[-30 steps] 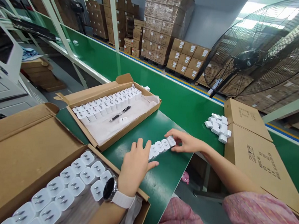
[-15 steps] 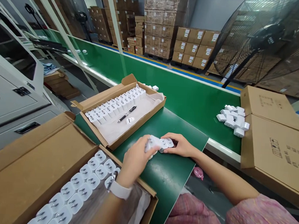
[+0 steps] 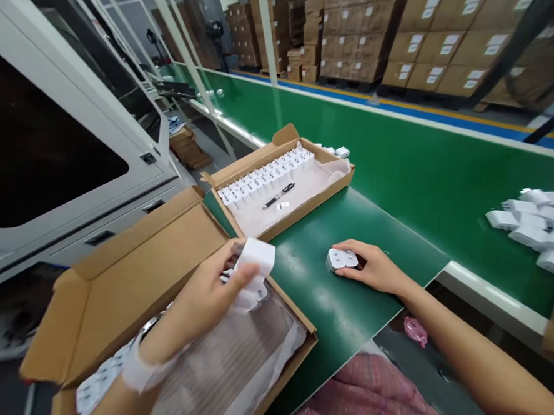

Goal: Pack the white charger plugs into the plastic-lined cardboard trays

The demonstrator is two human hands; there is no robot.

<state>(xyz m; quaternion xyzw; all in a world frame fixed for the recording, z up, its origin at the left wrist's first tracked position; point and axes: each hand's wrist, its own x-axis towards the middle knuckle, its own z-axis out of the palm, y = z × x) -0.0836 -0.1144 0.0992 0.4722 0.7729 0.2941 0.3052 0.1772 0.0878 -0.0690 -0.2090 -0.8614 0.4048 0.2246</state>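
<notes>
My left hand [image 3: 200, 300] is closed round a small stack of white plug adapters [image 3: 256, 264], held above the near cardboard box [image 3: 127, 273] that has white adapters under a clear plastic sheet. My right hand [image 3: 374, 266] rests on the green mat [image 3: 341, 305] with its fingers curled over two white adapters [image 3: 341, 259] lying there.
A second open box [image 3: 327, 189] farther back holds rows of white adapters and a black pen [image 3: 280, 196]. A heap of loose adapters [image 3: 533, 226] lies on the green conveyor at right. A white machine [image 3: 64, 150] stands to the left. Stacked cartons fill the background.
My left hand lifted several adapters off the mat and carried them left over the near box. My right hand stayed on the mat with the remaining adapters. The view swung left.
</notes>
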